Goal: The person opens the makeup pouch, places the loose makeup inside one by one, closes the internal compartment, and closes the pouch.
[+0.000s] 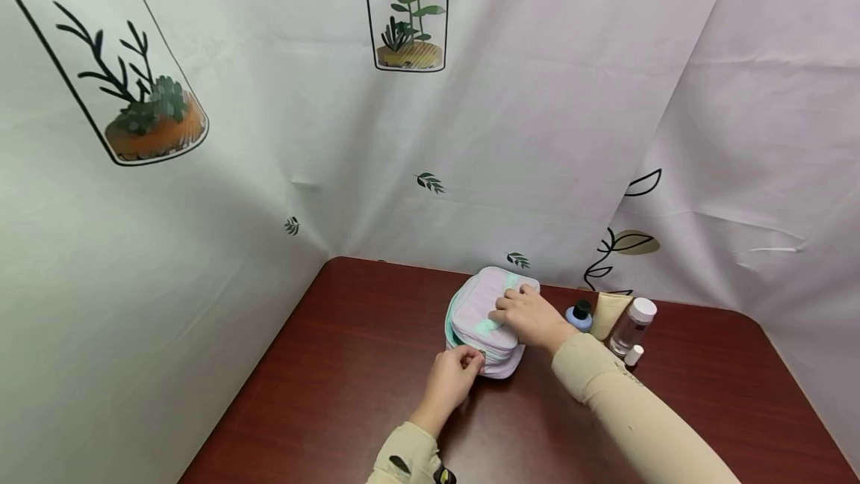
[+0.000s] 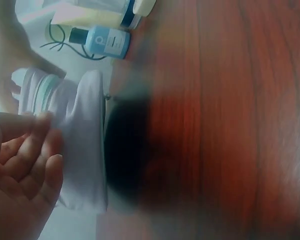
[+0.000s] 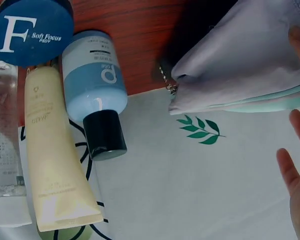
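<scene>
A pale lilac zippered pouch (image 1: pixel 472 312) with mint-green trim lies near the back of the dark red table (image 1: pixel 329 353). Its lid is unzipped along the left side, where a narrow gap shows. At the pouch's front corner, my left hand (image 1: pixel 449 379) pinches the zipper pull between thumb and forefinger; the pull is mostly covered by the fingertips. My right hand (image 1: pixel 532 318) rests on the lid from the right, fingers spread across the top near a mint strap. In the right wrist view, the fingers (image 3: pixel 288 170) are spaced apart beside the pouch's green-trimmed edge.
Right of the pouch stand a blue bottle with a black cap (image 1: pixel 575 318), a cream-coloured tube (image 1: pixel 610 312), a clear bottle with a white cap (image 1: pixel 628 331) and a small white-capped bottle (image 1: pixel 633 355). A round blue lid marked "F" (image 3: pixel 32 32) is near them. Patterned fabric (image 1: pixel 255 133) hangs behind.
</scene>
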Motion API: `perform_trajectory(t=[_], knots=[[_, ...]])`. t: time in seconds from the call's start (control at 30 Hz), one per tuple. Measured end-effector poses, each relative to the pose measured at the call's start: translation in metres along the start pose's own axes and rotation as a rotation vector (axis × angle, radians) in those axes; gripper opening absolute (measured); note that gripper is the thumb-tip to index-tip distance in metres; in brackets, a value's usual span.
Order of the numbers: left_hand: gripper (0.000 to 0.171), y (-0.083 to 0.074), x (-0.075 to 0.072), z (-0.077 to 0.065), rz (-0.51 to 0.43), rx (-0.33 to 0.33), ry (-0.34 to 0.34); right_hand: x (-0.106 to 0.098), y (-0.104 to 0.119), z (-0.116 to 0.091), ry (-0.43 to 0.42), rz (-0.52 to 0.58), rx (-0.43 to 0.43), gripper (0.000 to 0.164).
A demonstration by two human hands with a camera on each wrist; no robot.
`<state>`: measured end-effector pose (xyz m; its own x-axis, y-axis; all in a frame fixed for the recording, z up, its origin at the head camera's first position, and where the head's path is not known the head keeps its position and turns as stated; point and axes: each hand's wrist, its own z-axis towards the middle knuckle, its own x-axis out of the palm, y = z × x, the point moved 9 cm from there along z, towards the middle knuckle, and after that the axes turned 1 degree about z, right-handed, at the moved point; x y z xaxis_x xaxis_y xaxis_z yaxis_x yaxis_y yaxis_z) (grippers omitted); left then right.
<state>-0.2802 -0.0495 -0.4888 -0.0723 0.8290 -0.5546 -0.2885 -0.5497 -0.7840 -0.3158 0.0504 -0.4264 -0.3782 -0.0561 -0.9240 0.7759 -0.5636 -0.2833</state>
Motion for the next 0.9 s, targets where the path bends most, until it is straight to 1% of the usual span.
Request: perform_trajectory(t=[0.13,0.23,0.33,0.37,0.5,0.6,0.77,0.9], knots=[[0.009,0.000,0.004,-0.003,-0.043,-0.033,-0.032,0.003,-0.003,-0.002,0.027,0.035,0.059,0.033],[0.009,-0.002,0.008,-0.006,-0.076,-0.048,-0.043,0.007,-0.006,-0.005,0.057,0.104,0.106,0.036],[0.009,-0.005,0.014,-0.009,-0.101,-0.058,-0.054,0.010,-0.009,-0.006,0.094,0.186,0.145,0.044],[0.009,-0.007,0.016,-0.009,-0.109,-0.055,-0.061,0.011,-0.009,-0.007,0.102,0.205,0.154,0.045],[0.008,-0.008,0.022,-0.010,-0.143,-0.084,-0.086,0.011,-0.011,-0.006,0.125,0.247,0.183,0.048],[0.007,-0.009,0.026,-0.011,-0.168,-0.102,-0.104,0.009,-0.011,-0.005,0.119,0.295,0.197,0.048],[0.007,-0.012,0.026,-0.011,-0.180,-0.085,-0.180,0.005,-0.008,-0.001,0.094,0.379,0.204,0.049],[0.008,-0.013,0.024,-0.013,-0.159,-0.077,-0.245,0.008,-0.008,-0.001,0.114,0.424,0.237,0.049]])
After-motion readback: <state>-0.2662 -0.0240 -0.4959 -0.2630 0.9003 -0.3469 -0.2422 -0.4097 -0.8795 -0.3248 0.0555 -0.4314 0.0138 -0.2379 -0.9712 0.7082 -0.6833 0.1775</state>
